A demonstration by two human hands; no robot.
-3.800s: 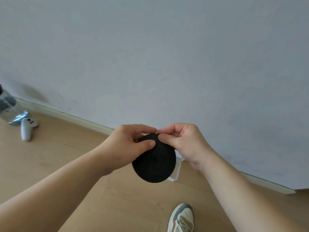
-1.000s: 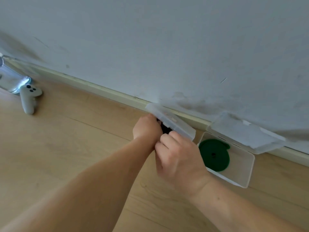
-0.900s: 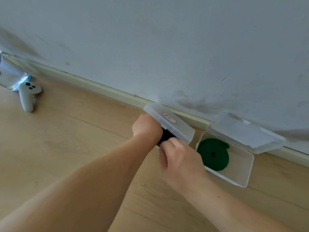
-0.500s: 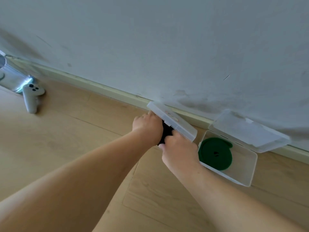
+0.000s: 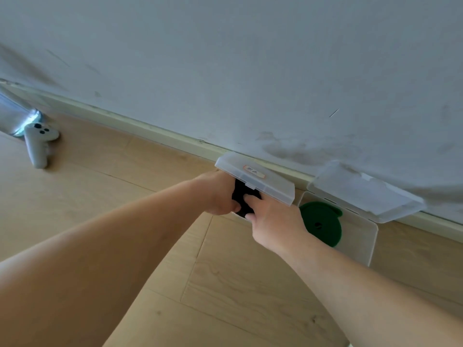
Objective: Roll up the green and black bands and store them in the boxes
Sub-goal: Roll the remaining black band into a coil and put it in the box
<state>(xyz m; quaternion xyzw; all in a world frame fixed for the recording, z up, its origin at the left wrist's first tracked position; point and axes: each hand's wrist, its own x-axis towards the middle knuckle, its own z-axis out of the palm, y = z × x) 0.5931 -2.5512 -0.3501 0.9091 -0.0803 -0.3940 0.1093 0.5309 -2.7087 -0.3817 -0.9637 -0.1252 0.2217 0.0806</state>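
Observation:
Two clear plastic boxes stand on the wooden floor against the wall. In the left box [image 5: 255, 176], under its half-raised lid, sits the rolled black band [image 5: 241, 196]. My left hand [image 5: 218, 194] and my right hand [image 5: 273, 219] both have fingers on that roll, and they hide most of it and the box's tray. The right box [image 5: 360, 236] is open with its lid leaning on the wall, and the rolled green band [image 5: 322, 222] lies flat inside it.
A white game-style controller [image 5: 38, 144] lies on the floor at the far left, beside a clear bottle [image 5: 15, 116] at the frame's edge. The skirting board [image 5: 150, 131] runs along the wall behind the boxes. Bare wooden floor stretches toward me.
The black roll, held up in front of me seconds ago, has gone down into the left box. Over the last second both hands stayed pressed on it under the lid.

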